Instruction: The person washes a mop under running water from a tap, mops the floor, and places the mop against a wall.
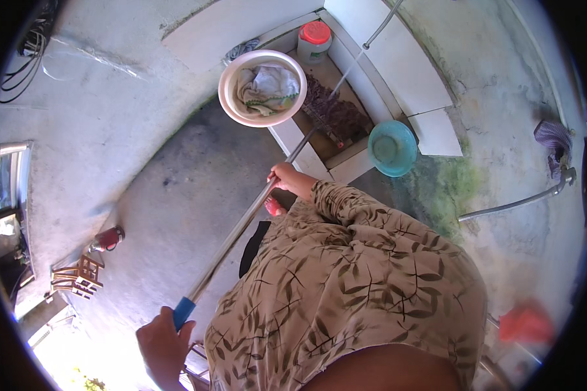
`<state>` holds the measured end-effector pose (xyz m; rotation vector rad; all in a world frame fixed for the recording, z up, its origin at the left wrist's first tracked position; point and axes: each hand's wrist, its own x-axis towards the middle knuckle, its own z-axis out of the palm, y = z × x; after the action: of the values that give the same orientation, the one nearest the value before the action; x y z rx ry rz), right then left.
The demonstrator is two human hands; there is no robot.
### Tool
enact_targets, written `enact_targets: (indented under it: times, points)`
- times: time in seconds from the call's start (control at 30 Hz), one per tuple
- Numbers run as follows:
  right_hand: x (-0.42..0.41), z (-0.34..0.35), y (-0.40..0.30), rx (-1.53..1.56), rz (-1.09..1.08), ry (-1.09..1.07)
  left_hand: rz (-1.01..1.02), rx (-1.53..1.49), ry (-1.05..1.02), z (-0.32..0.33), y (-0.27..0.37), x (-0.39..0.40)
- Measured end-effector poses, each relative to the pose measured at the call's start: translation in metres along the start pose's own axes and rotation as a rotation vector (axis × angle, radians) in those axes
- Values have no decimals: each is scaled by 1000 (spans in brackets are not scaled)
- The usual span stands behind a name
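My left hand (164,342) is closed around the blue grip end of a mop with a metal pole (230,244). Farther down the pole, my right hand (287,178) holds it from the other side. The pole slants into a low tiled wash basin (318,166), where the purple-brown mop head (347,117) lies spread out. A thin stream of water from a metal spout (367,45) falls on the mop head. At the left rim of the wash basin stands a white plastic basin (225,105) holding wet cloths (269,83).
A jar with a red lid (315,33) stands in the far corner of the wash basin. The teal basin (394,149) rests at its near right corner. A bent metal pipe (518,203) juts from the right wall. Wooden chairs (80,277) and a red flask (108,239) are at left.
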<state>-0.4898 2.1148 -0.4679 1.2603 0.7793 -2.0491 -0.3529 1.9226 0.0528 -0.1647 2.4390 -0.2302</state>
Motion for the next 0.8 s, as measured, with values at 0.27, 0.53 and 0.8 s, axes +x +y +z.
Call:
enact_targets:
  times: [0.27, 0.53, 0.8]
  points:
    - [-42, 6, -16, -266, -45, 17, -78, -299, -264, 93, -69, 13]
    - [-60, 0, 10, -595, -10, -154, -459, -1007, -924, 113, -91, -6]
    - [-62, -24, 11, -698, 76, -280, -555, -1232, -1085, 118, -96, -17]
